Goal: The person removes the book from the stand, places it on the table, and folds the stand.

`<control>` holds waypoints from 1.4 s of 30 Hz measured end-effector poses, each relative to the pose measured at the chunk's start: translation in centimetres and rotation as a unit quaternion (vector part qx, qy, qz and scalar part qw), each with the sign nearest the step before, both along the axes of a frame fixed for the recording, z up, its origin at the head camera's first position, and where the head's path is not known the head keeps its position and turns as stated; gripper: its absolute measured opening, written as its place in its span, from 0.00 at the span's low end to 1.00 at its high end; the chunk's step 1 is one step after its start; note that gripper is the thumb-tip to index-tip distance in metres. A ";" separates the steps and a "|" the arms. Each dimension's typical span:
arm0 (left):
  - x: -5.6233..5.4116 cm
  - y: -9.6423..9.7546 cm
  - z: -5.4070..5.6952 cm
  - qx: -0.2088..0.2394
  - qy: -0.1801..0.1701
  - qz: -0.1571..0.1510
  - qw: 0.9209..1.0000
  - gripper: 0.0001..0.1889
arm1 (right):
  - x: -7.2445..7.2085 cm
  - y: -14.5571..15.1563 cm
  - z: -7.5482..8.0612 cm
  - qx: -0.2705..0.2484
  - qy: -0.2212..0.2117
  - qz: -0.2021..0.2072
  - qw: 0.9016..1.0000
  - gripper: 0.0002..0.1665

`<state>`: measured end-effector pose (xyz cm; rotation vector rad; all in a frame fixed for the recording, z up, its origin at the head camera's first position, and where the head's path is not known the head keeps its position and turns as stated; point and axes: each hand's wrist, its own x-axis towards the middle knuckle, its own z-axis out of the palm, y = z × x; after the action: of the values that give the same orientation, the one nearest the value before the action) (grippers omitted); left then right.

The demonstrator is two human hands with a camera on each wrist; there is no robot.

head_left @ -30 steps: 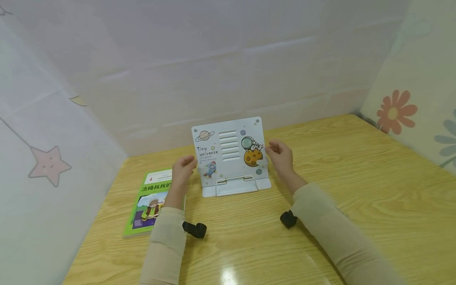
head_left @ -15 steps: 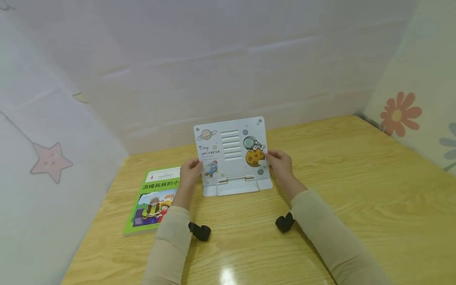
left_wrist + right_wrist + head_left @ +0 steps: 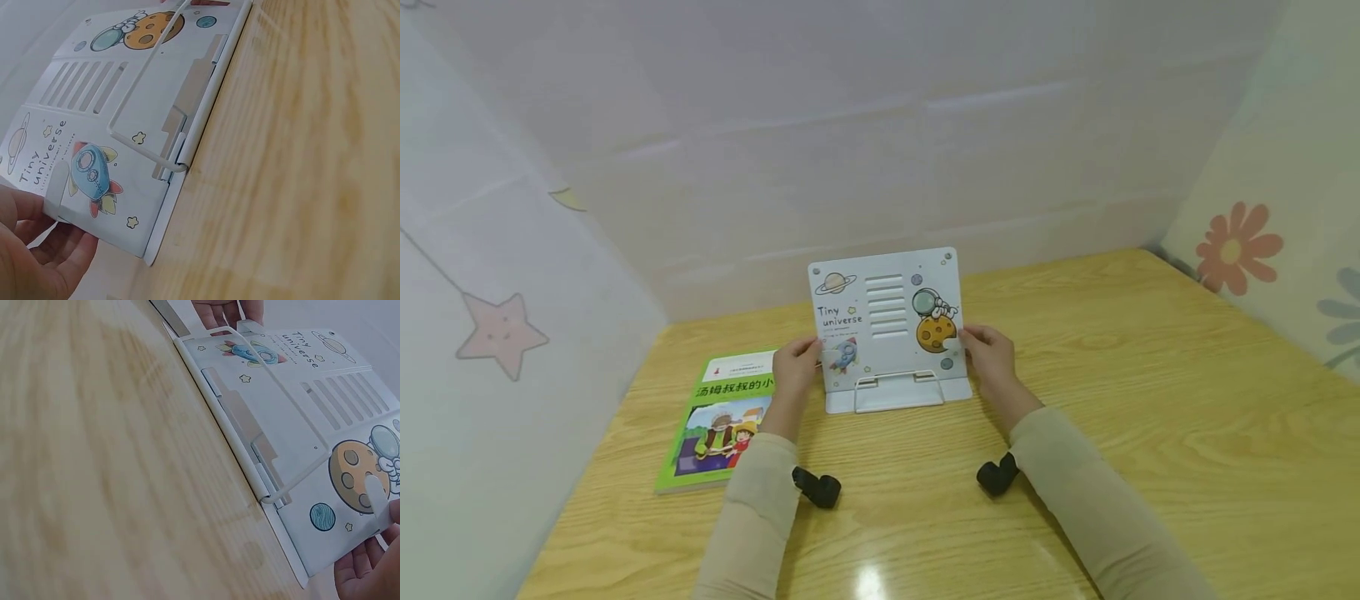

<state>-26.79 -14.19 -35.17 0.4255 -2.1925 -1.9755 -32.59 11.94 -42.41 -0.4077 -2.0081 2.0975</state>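
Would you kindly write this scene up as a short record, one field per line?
Main item: white book stand, marked "Tiny universe"
Stand position: upright panel, base on the wooden table
Stand front: wire frame; no book resting there
Left hand: gripping the stand's left edge
Right hand: gripping its right edge
Other item: green-bordered book, flat, left of the stand, partly hidden
Wall prints: pink star, red flower

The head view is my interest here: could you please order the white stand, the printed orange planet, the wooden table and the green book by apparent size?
Largest to smallest:
1. wooden table
2. white stand
3. green book, partly hidden
4. printed orange planet
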 end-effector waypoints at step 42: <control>2.9 -0.7 1.0 -0.011 -0.024 -0.007 1.000 0.10 | 1.6 -1.6 7.3 0.073 -0.069 0.059 0.993 0.13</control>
<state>-23.87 -14.92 -34.16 0.4606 -2.2493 -1.9676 -30.97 10.38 -35.10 -0.4289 -2.2998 2.0211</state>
